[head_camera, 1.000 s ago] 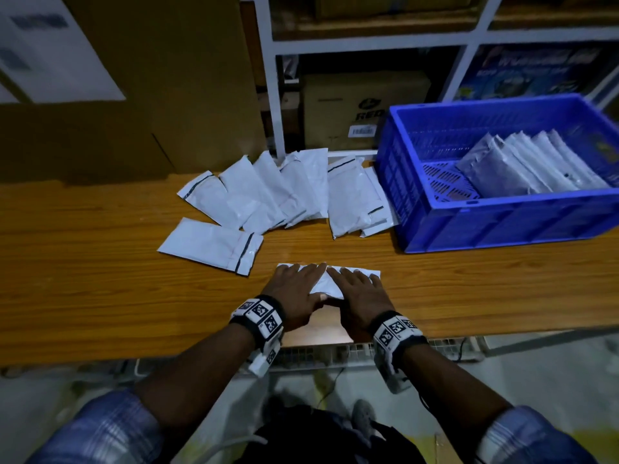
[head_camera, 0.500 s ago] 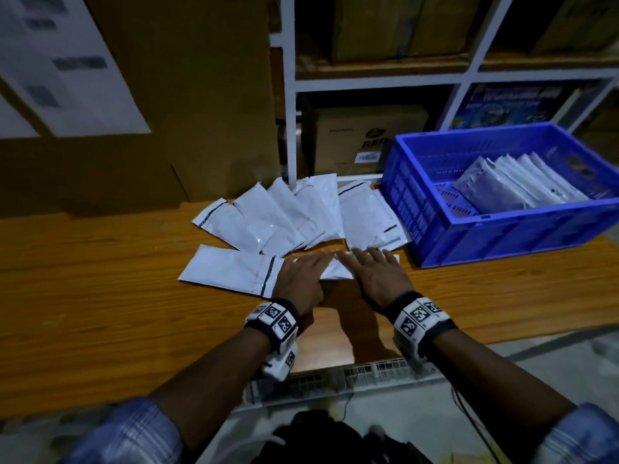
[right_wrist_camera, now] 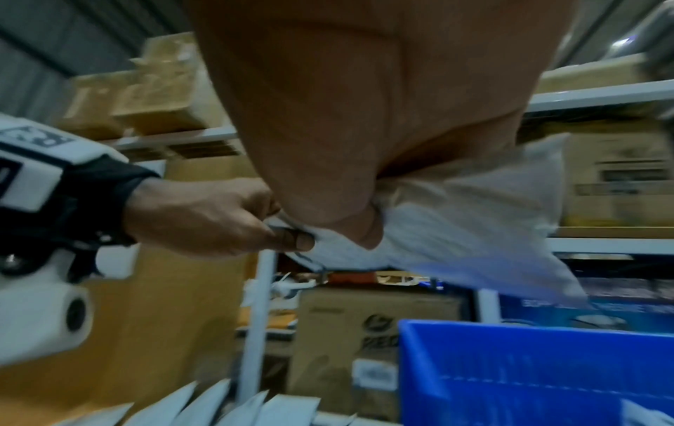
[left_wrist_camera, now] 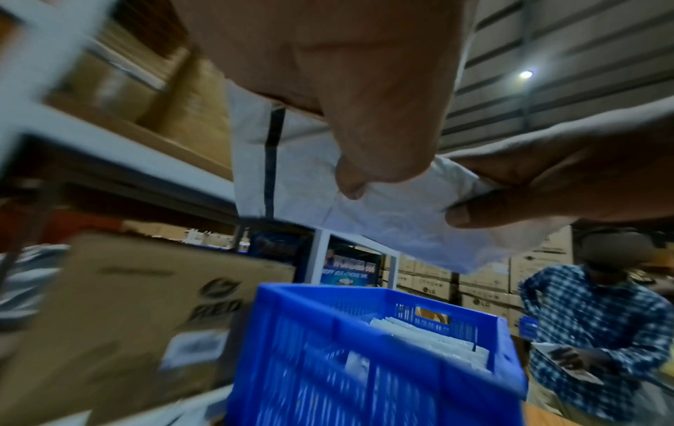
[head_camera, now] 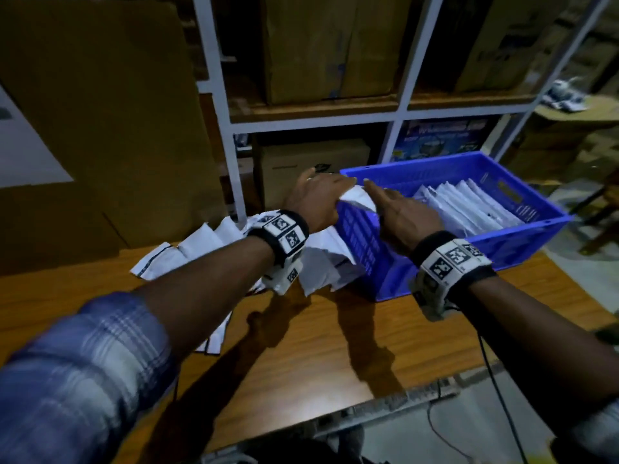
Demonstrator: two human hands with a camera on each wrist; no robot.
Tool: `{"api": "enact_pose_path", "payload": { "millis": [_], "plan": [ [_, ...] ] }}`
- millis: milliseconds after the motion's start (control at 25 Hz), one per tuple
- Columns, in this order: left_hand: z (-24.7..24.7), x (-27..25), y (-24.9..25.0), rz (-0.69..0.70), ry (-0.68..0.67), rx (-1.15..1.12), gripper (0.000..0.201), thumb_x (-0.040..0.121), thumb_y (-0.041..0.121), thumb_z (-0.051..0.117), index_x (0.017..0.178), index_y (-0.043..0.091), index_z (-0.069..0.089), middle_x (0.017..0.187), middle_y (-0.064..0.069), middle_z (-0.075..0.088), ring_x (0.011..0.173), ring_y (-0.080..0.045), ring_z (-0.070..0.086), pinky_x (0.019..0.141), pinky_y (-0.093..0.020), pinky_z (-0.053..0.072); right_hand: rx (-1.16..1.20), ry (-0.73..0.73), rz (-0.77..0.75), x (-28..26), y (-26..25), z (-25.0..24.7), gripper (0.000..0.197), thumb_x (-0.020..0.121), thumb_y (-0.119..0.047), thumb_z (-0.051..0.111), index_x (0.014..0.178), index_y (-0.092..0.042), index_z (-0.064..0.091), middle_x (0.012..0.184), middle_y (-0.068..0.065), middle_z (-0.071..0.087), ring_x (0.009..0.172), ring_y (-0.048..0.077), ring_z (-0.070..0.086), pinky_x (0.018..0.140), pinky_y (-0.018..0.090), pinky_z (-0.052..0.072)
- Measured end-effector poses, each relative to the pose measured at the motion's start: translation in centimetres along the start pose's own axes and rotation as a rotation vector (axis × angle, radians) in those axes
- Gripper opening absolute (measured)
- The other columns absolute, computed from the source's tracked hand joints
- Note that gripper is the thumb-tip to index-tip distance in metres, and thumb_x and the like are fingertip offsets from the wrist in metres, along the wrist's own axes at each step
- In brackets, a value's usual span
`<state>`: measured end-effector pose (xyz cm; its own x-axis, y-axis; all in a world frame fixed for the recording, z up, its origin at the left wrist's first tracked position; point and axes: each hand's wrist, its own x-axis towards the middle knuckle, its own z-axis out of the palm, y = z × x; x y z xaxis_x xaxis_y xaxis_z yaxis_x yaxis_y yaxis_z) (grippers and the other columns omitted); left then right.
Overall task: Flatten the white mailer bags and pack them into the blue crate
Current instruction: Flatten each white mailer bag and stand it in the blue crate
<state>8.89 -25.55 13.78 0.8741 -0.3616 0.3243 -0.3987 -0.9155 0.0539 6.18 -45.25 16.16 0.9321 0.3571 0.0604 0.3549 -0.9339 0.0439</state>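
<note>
A white mailer bag hangs above the left rim of the blue crate, held between both hands. My left hand pinches its left end, near the black strip, thumb underneath. On the other end my right hand grips with thumb below and fingers on top. The right wrist view shows the bag bunched under my palm, above the crate. Several flattened mailers stand in a row inside the crate. More loose mailers lie on the wooden table, partly hidden by my left forearm.
The wooden table has the crate at its right end. Behind stands a white shelf frame with cardboard boxes. A large cardboard sheet leans at the left. Another person in a checked shirt stands beyond the crate.
Both hands were pressing the mailer flat on the table. They have since taken hold of it, lifted it and carried it right, over the crate's left rim.
</note>
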Motion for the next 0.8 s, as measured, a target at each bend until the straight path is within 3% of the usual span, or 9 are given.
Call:
{"api": "enact_pose_path", "payload": {
  "millis": [120, 240, 360, 440, 560, 640, 720, 800],
  "plan": [
    [0.6, 7.8, 2.1, 0.056, -0.025, 0.006, 0.059, 0.08, 0.02, 0.067, 0.137, 0.032, 0.055, 0.143, 0.007, 0.053, 0.132, -0.017, 0.049, 0.114, -0.037, 0.02, 0.061, -0.066, 0.049, 3.1, 6.4, -1.3, 0.077, 0.091, -0.017, 0.051, 0.156, -0.023, 0.012, 0.134, 0.02, 0.053, 0.111, 0.039, 0.059, 0.079, 0.042, 0.045],
    [2.1, 14.9, 5.0, 0.145, -0.1, -0.015, 0.042, 0.076, 0.016, 0.068, 0.116, 0.028, 0.066, 0.121, 0.002, 0.064, 0.113, -0.026, 0.061, 0.098, -0.037, 0.04, 0.186, -0.166, 0.113, 6.4, 13.0, -0.3, 0.067, 0.09, -0.018, 0.05, 0.152, -0.019, 0.024, 0.133, 0.024, 0.056, 0.114, 0.04, 0.058, 0.089, 0.04, 0.043],
    [4.8, 20.7, 7.7, 0.185, -0.181, -0.003, 0.029, 0.079, 0.014, 0.067, 0.106, 0.024, 0.069, 0.109, -0.007, 0.067, 0.104, -0.033, 0.064, 0.086, -0.036, 0.046, 0.315, -0.284, 0.132, 9.1, 17.6, 1.2, 0.068, 0.079, -0.033, 0.048, 0.143, -0.013, 0.04, 0.135, 0.02, 0.056, 0.118, 0.035, 0.056, 0.096, 0.038, 0.043],
    [6.9, 23.6, 9.1, 0.187, -0.269, -0.016, 0.027, 0.08, 0.009, 0.067, 0.104, 0.02, 0.072, 0.105, -0.012, 0.07, 0.103, -0.033, 0.065, 0.083, -0.033, 0.047, 0.355, -0.327, 0.142, 10.6, 19.5, 3.0, 0.076, 0.07, -0.045, 0.044, 0.135, -0.005, 0.049, 0.129, 0.022, 0.058, 0.117, 0.037, 0.056, 0.092, 0.035, 0.04],
    [10.8, 26.8, 10.3, 0.219, -0.404, 0.01, 0.028, 0.081, 0.005, 0.063, 0.103, 0.018, 0.075, 0.104, -0.011, 0.074, 0.105, -0.031, 0.067, 0.086, -0.032, 0.048, 0.402, -0.446, 0.152, 12.6, 21.9, 6.1, 0.075, 0.067, -0.039, 0.049, 0.133, -0.002, 0.049, 0.128, 0.024, 0.059, 0.121, 0.036, 0.055, 0.092, 0.033, 0.042],
    [14.0, 27.9, 10.6, 0.224, -0.456, 0.06, 0.029, 0.084, 0.009, 0.063, 0.109, 0.019, 0.074, 0.111, -0.009, 0.073, 0.111, -0.031, 0.064, 0.094, -0.033, 0.045, 0.388, -0.509, 0.166, 13.5, 23.0, 7.5, 0.062, 0.083, -0.029, 0.056, 0.139, -0.006, 0.044, 0.131, 0.022, 0.058, 0.12, 0.035, 0.056, 0.09, 0.032, 0.042],
    [16.8, 28.6, 11.1, 0.243, -0.496, 0.101, 0.028, 0.088, 0.012, 0.061, 0.114, 0.019, 0.071, 0.116, -0.007, 0.071, 0.115, -0.03, 0.061, 0.1, -0.032, 0.037, 0.343, -0.554, 0.166, 14.4, 24.0, 8.9, 0.049, 0.093, -0.015, 0.054, 0.14, -0.005, 0.041, 0.128, 0.024, 0.058, 0.115, 0.035, 0.057, 0.08, 0.03, 0.039],
    [19.0, 29.1, 11.5, 0.264, -0.538, 0.111, 0.027, 0.091, 0.012, 0.058, 0.115, 0.017, 0.07, 0.117, -0.008, 0.07, 0.116, -0.03, 0.06, 0.103, -0.032, 0.035, 0.296, -0.6, 0.143, 14.9, 24.7, 9.9, 0.028, 0.096, -0.011, 0.05, 0.123, -0.006, 0.045, 0.115, 0.026, 0.056, 0.101, 0.033, 0.057, 0.072, 0.027, 0.032]
  ]
}}
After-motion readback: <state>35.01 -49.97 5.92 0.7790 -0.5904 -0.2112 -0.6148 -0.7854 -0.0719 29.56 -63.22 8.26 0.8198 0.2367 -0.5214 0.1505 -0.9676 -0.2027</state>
